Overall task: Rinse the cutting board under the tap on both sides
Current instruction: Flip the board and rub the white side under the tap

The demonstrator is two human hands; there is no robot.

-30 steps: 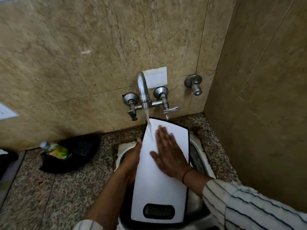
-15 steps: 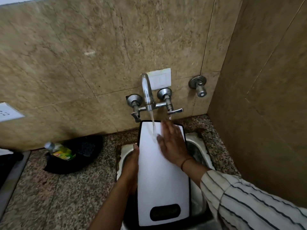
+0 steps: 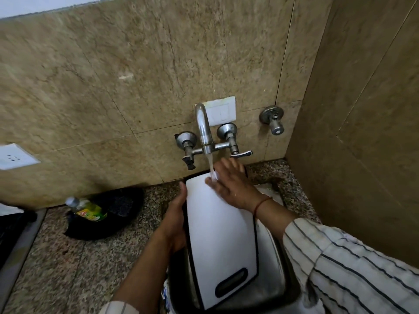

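A white cutting board with a black rim and a dark handle slot at its near end lies lengthwise over the steel sink. Water runs from the chrome tap onto the board's far end. My left hand grips the board's left edge. My right hand lies flat on the board's far end with fingers spread, and the stream falls on its fingertips.
A black pan holding a plastic bottle sits on the granite counter to the left. The tiled wall carries a white switch plate, a socket and a separate valve. A side wall closes in on the right.
My right hand has slid up the board from its middle to its far end, into the water stream. The left hand keeps its grip on the left edge.
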